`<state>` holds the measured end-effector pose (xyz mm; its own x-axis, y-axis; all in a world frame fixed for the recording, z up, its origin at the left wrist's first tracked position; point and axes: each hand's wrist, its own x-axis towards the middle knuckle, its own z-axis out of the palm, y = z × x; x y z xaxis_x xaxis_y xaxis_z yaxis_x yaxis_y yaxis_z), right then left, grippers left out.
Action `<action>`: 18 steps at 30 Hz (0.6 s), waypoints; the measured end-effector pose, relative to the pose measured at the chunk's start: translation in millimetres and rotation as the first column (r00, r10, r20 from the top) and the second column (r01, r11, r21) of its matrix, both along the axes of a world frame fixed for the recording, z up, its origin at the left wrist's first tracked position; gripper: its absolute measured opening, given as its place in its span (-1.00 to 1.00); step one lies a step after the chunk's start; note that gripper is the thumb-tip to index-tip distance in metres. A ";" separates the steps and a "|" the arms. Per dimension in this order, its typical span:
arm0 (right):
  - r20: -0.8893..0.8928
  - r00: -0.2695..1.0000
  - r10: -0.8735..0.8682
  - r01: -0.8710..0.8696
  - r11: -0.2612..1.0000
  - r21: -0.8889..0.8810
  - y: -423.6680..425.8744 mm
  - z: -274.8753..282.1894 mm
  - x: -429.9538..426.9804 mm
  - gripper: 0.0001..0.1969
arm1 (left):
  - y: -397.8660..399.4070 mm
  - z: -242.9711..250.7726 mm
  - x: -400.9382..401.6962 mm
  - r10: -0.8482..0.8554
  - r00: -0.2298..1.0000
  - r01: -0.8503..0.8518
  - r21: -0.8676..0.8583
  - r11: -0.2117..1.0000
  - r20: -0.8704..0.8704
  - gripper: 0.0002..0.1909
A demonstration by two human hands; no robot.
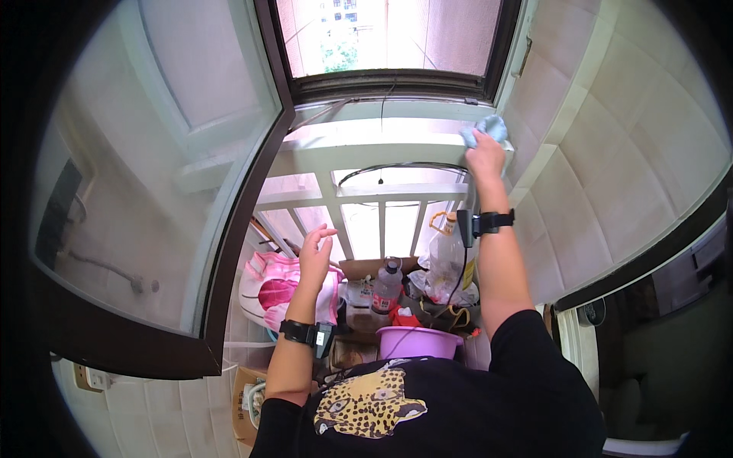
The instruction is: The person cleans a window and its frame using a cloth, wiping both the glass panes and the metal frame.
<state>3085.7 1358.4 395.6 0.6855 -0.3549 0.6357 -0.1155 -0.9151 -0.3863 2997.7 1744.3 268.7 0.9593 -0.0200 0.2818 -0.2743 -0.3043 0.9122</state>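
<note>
My right hand (485, 154) grips a light blue cloth (491, 127) at the right end of a white railing ledge (395, 146), close to the tiled wall. The cloth bunches up beyond my fingers, and part of it is hidden under the hand. My left hand (315, 249) is raised in the air with bent fingers apart and nothing in it. Below that hand lies a pink and white bundle (280, 286), perhaps fabric or a bag. A dark looped cable (401, 166) runs along the railing under the ledge.
An open glazed window sash (243, 189) fills the left side. Beneath the railing stand a large clear plastic jug (449, 257), a bottle with a pink label (387, 289) and a purple basin (421, 342). A cardboard box (243, 403) sits at lower left. Tiled wall (590, 189) bounds the right.
</note>
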 end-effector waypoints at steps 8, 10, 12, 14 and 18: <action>0.582 0.801 0.142 -0.359 0.892 0.276 82.5 -12.8 -93.4 -0.49 | 18.3 -16.2 -16.0 0.020 0.991 -0.034 -0.105 0.994 -0.130 -0.78; 0.677 0.736 0.014 -0.232 0.945 0.232 97.9 -56.0 -136.3 -0.47 | 25.5 -20.1 -19.4 0.022 0.988 -0.034 -0.074 0.997 -0.152 -0.78; 0.710 0.704 -0.024 -0.161 0.968 0.194 97.4 -71.9 -157.9 -0.45 | 35.3 -30.9 -19.9 0.037 0.992 -0.045 -0.067 0.997 -0.122 -0.80; 0.670 0.728 -0.147 -0.019 0.972 0.234 76.3 -80.9 -169.8 -0.44 | 45.0 -31.5 -24.7 0.027 0.989 -0.037 -0.064 0.997 -0.147 -0.80; 0.692 0.617 -0.375 -0.151 0.806 0.572 36.2 -38.8 -165.3 -0.47 | 56.9 -44.4 -33.6 0.068 0.972 -0.089 -0.087 0.992 -0.223 -0.82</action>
